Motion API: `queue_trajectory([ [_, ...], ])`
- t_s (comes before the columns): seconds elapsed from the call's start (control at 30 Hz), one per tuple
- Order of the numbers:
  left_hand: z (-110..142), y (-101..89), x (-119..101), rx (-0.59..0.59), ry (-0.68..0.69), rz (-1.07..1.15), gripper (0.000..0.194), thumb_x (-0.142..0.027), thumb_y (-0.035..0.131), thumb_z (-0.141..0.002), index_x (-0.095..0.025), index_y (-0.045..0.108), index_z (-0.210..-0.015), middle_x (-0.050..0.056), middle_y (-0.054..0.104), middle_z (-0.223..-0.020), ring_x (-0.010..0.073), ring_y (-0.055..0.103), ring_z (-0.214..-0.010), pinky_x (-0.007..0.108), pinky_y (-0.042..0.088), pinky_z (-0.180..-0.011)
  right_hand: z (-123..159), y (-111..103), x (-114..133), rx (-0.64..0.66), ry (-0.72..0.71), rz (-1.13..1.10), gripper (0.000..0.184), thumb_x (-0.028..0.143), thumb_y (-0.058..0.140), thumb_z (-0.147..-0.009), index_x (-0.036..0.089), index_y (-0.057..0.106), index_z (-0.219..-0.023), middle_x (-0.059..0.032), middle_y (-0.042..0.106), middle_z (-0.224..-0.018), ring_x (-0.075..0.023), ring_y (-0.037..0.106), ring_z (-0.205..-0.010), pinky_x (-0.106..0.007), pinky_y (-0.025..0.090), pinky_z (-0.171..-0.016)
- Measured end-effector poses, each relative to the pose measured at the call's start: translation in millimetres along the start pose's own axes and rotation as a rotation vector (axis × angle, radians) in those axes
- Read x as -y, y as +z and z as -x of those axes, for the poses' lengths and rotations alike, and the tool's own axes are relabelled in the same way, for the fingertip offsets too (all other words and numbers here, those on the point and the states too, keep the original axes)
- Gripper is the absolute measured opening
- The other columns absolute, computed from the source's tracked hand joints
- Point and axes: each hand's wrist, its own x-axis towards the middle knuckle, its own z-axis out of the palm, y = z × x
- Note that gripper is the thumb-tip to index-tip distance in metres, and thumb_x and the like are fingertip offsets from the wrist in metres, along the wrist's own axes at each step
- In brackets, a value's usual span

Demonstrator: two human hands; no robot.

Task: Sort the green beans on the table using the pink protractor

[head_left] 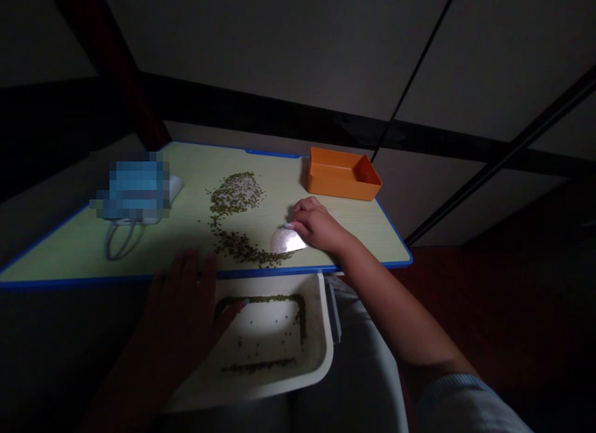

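My right hand (317, 224) pinches a clear, round-edged plastic piece (282, 241) that stands on the pale table top. Beside that piece, a curved band of small green beans (242, 248) runs along the table's near edge. Behind it lies a larger pile of green beans mixed with white grains (236, 194). My left hand (186, 302) is in shadow, its fingers stretched out over the table edge and its thumb apart over a white bin (326, 352). This bin sits below the edge, with green beans along its inner sides.
An orange open box (344, 183) stands at the table's back right. At the left is a blurred-out bluish object (139, 189) with a looped cord (120, 248). The table (195, 163) has a blue rim, and pale cabinet panels (288, 48) rise behind it.
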Motion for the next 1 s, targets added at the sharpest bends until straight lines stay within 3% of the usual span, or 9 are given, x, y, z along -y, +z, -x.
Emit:
queue_trajectory([
  [0.33,-1,-2.1,-1,0.005,0.016,-0.03,0.083,-0.059,0.032,-0.084,-0.001,0.032,-0.143,0.036,0.041,-0.146,0.0475,0.037,-0.141,0.064,0.037,-0.108,25,-6,-7,-0.054,0.08,-0.031,0.022,0.03,0.056,-0.094,0.016,0.07,-0.086,-0.0107,0.062,-0.104,-0.0242,0.047,-0.104,-0.039,0.036,-0.091],
  [0.67,-1,-0.3,1,0.019,0.002,0.017,0.087,-0.061,0.039,-0.08,-0.001,0.034,-0.142,0.036,0.04,-0.148,0.0466,0.035,-0.142,0.065,0.037,-0.108,40,-9,-12,-0.105,0.132,-0.066,0.019,0.029,0.056,-0.094,0.017,0.07,-0.091,-0.0103,0.062,-0.104,-0.0254,0.047,-0.107,-0.041,0.035,-0.091],
  [1.0,0,-1.9,-2,0.012,0.02,-0.04,0.085,-0.06,0.029,-0.085,0.003,0.033,-0.142,0.037,0.04,-0.145,0.0491,0.038,-0.139,0.063,0.036,-0.109,53,-12,-17,-0.161,0.116,-0.101,0.022,0.028,0.053,-0.094,0.017,0.069,-0.083,-0.0105,0.063,-0.102,-0.0244,0.049,-0.105,-0.04,0.037,-0.094],
])
